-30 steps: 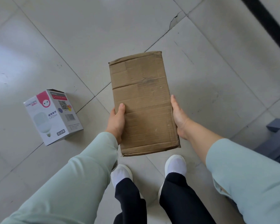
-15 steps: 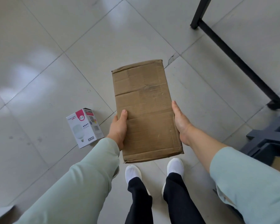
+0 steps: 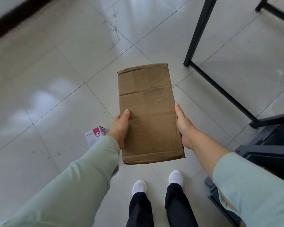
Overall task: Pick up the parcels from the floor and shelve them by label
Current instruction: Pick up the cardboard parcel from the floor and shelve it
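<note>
Plainly, from the head camera looking down, a person stands on a glossy tiled floor (image 3: pixel 59 89) holding a brown cardboard parcel (image 3: pixel 147 112) out in front of them with both hands. The parcel is off the floor, its long side pointing away from the body and its broad face turned up. That face is creased and crossed by strips of brown tape.

The left hand (image 3: pixel 120 128) grips the parcel's left edge near the middle, with the thumb (image 3: pixel 126 114) laid flat on the top face. Its fingers go underneath, where I cannot see them. The right hand (image 3: pixel 183 126) clasps the opposite edge at about the same level, thumb stretched along the rim and fingers likewise hidden below. Both arms wear pale green sleeves (image 3: pixel 82 181); the right one is pushed back, leaving the forearm bare.

Below the parcel are two white shoes (image 3: pixel 138 187) and black trouser legs (image 3: pixel 139 208), feet a little apart on the tiles.

A small white-and-pink carton (image 3: pixel 95 136) lies on the floor just left of the left wrist, which partly hides it along with the sleeve. Its print is too small to read.

To the right stands a black metal frame (image 3: pixel 198 31), one leg upright and a floor rail running off toward the lower right. Nearer the person, at the right edge, is a dark grey shelf unit (image 3: pixel 269 145), partly hidden by the right sleeve. A dark band (image 3: pixel 10 18) runs across the top left corner.
</note>
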